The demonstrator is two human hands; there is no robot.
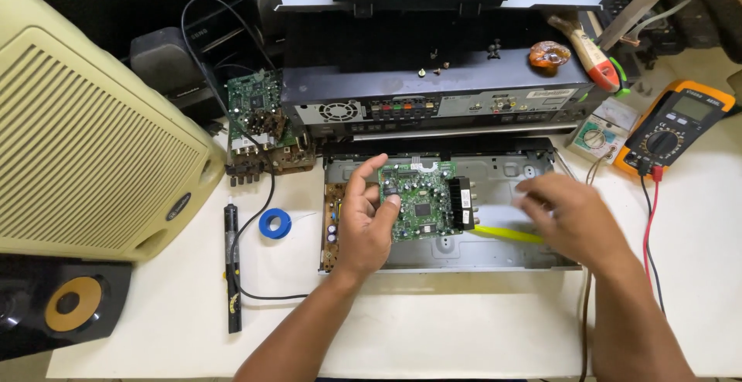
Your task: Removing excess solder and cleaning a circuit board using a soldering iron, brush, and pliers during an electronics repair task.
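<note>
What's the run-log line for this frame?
left hand: grips green circuit board | right hand: blurred, yellow tool | under: open metal chassis

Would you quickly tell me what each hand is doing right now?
Left hand: closed on the green circuit board.
Right hand: blurred; grip cannot be told.

Circuit board (421, 200) in open chassis (502, 254) mid-bench; multimeter (671, 127) near right edge, speaker (85, 142) at left edge.

We see a green circuit board (420, 200), chips up, lying flat in the open grey metal chassis (502, 172).
</note>
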